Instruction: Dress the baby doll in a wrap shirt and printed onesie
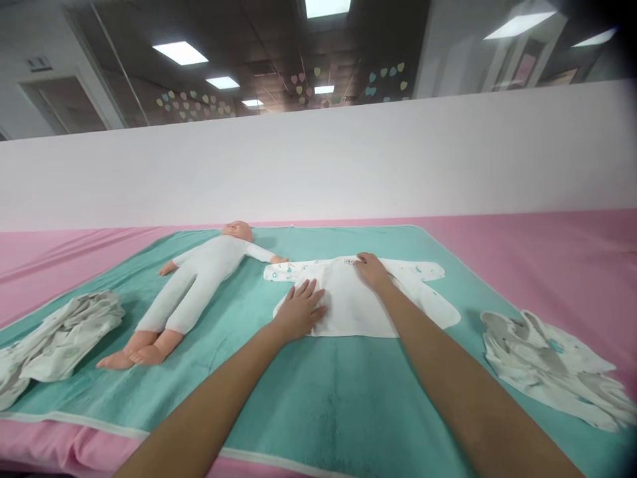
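Two hands press our shirt (348, 305): our left (300, 311) lies with fingers spread; our right (372, 271) hides its fingertips, so we cannot tell their grip.

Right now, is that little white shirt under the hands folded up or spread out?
Spread out: the shirt lies flat, both patterned sleeves stretched sideways.

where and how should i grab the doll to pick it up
I'd take the doll by its torso, supporting upper back and hips, coming in from the side facing the flat white shirt. It lies face up and slanted, feet nearest you, so the broad middle should offer a steadier hold than the thin outstretched arms.
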A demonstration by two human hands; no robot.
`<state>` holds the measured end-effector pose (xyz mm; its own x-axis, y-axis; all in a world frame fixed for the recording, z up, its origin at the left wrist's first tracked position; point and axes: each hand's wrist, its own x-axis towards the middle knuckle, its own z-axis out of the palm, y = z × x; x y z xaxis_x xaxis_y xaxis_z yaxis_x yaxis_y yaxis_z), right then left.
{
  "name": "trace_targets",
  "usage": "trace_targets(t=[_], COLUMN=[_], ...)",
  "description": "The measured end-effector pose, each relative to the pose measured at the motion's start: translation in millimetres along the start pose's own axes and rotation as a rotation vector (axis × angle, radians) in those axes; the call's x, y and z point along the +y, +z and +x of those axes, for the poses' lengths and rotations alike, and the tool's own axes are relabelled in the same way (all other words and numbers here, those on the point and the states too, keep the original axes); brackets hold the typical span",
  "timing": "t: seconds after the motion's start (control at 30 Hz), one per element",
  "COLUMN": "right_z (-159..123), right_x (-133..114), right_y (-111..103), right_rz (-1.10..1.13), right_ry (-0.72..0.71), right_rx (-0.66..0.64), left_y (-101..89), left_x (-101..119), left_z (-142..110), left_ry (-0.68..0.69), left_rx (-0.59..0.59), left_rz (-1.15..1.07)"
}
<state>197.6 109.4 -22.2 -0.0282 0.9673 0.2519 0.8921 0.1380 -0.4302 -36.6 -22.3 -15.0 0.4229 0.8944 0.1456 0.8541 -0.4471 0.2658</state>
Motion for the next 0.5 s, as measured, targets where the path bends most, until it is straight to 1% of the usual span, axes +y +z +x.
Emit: trace_targets(t=[0.1, 0.23, 0.3, 0.37, 0.47, 0.5], right_z=[-2.6, -10.5, -14.6, -19.4, -27.9, -30.5], right_x=[0.2, -7.9, -13.4, -21.7, -40.6, -47.3], right_y=[-0.8, 2.9, 4.9, 8.0, 16.3, 19.4], right_rz=[-0.032, -0.105, -0.155, -0.189, -0.199, -0.202], right_ry=[0.003, -0.092, -0.170, -0.279, -0.478, -0.524], right_rx=[0.021, 0.025, 0.010, -0.023, -0.118, -0.145], left_y=[-1.5, -0.8, 0.0, -0.3, -4.6, -6.8], left_x=[6.9, 13.0, 13.8, 14.7, 19.3, 21.7], left_z=[1.4, 4.1, 5.1, 5.7, 5.7, 5.5], left_ry=[0.038, 0.062, 0.074, 0.095, 0.143, 0.145], left_rx=[0.046, 0.092, 0.104, 0.111, 0.123, 0.118], left_rz=[-0.030, -0.032, -0.049, -0.098, -0.228, -0.298])
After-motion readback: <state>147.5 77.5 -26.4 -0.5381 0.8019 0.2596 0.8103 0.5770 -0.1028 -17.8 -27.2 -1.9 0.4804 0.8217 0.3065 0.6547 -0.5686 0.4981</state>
